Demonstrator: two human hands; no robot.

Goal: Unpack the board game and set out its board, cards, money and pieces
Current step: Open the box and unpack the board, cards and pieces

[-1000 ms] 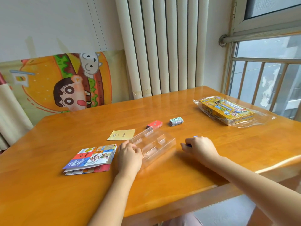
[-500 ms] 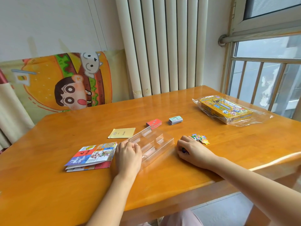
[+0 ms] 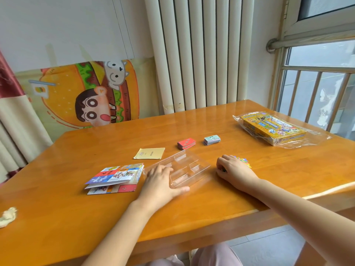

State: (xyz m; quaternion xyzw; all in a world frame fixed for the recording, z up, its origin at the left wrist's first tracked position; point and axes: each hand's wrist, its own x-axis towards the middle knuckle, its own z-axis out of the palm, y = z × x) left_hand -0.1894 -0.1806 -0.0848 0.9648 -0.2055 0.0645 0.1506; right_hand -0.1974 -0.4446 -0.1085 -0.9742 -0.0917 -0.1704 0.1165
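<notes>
A clear plastic tray [image 3: 189,167] lies mid-table. My left hand [image 3: 160,182] lies flat and blurred on its near left corner, fingers spread, thumb along the front edge. To the tray's right, my right hand [image 3: 235,169] rests on the table with fingers curled round a small dark piece [image 3: 223,170]. Colourful game pieces [image 3: 243,162] lie just behind that hand. The folded board [image 3: 115,177] is left of my left hand. A red card stack [image 3: 186,143] and a green money stack [image 3: 211,140] sit behind the tray.
A yellow paper sheet [image 3: 149,153] lies behind the board. The yellow game box [image 3: 272,127], on its plastic wrap, is at the far right near the window bars. A crumpled rag [image 3: 7,215] sits at the left edge of the wooden table [image 3: 76,217].
My right hand set down the colourful pieces and drew back towards the tray. My left hand spread its curled fingers out over the tray's corner.
</notes>
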